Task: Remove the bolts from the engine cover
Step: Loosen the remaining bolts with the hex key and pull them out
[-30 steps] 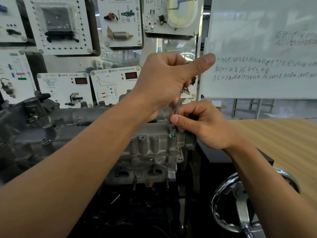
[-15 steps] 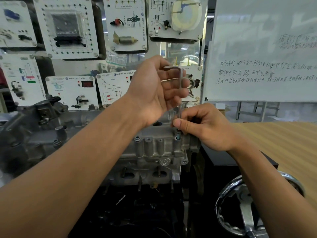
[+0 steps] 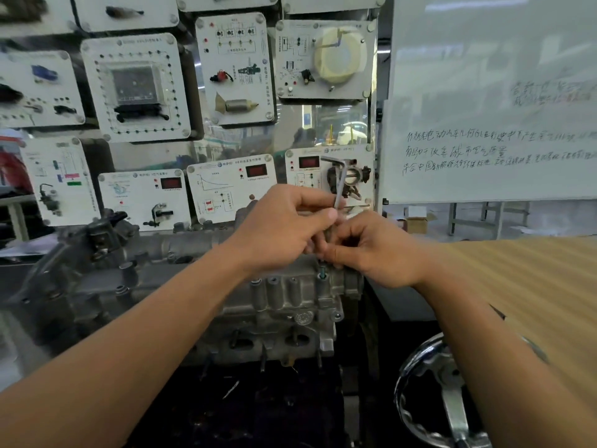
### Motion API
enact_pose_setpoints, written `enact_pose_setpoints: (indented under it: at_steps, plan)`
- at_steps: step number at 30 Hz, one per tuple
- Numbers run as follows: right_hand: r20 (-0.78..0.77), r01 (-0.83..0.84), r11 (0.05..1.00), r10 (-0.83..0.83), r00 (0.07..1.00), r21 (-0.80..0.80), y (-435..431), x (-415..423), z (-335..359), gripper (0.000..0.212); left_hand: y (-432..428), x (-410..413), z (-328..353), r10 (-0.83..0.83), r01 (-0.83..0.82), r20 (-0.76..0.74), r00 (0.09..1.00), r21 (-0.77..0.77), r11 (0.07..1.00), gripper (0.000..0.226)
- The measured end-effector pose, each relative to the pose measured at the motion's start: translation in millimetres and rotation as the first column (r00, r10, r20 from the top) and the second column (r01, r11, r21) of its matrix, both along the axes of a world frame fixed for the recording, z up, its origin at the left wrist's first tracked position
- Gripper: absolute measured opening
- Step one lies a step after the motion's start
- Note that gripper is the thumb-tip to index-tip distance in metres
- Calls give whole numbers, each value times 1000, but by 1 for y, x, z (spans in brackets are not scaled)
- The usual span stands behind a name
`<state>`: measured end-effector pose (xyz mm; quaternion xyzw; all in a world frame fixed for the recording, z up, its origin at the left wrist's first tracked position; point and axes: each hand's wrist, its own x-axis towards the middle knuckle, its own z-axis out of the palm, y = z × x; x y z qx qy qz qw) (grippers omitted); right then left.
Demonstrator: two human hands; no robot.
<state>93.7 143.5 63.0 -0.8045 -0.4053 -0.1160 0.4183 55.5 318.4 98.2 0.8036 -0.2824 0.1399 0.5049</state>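
From the head camera, both forearms reach in toward the grey engine cover [image 3: 290,295], which sits on a dark stand in front of a wall of white training panels [image 3: 135,88]. The left hand [image 3: 284,227] is curled around the long shaft of an L-shaped hex key [image 3: 340,182], whose short arm sticks out to the left above the knuckles. The right hand [image 3: 371,250] is just beside it, touching it at the fingertips, pinched narrow around the lower end of the key. Directly under those fingers a bolt [image 3: 322,272] stands partly raised from its boss at the cover's upper right corner. A chrome handwheel [image 3: 442,402] shows at the lower right, a wooden desk [image 3: 533,286] lies along the right side, and a whiteboard [image 3: 484,108] with handwriting hangs behind it.
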Motion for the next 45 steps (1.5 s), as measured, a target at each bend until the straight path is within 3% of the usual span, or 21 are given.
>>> enact_pose_setpoints:
  at_steps: [8,19,22,25,29,32,35,39,42,45]
  plan:
    - [6,42,997,-42,999,-69,3,-8,13,29,7,3,-7,151,-168,254,955,46,985,12]
    - [61,68,992,-74,995,102,-26,-17,28,8,2,11,-20,81,-63,184,979,-106,992,9]
    - [90,35,970,-58,994,239,-22,-22,32,12,5,15,-31,55,-35,139,989,-142,989,12]
    - [151,114,951,-163,975,288,-5,-27,37,25,4,16,-37,69,-41,171,983,-165,985,13]
    - [127,315,914,-355,926,256,4,-28,46,38,0,17,-40,83,-44,178,980,-216,976,17]
    - [118,387,908,-407,906,161,7,-31,46,43,0,16,-43,90,-41,203,975,-235,971,19]
    - [139,343,929,-361,922,142,9,-32,43,40,1,13,-44,85,-57,180,980,-158,986,16]
    - [106,240,969,-244,964,51,0,-38,44,25,9,6,-42,-2,-15,125,992,136,991,6]
    - [124,253,963,-241,963,-92,-3,-42,45,24,16,2,-33,-141,131,53,989,164,978,22]
    - [125,285,948,-268,955,-142,2,-44,45,26,19,5,-25,-158,135,119,980,186,973,31]
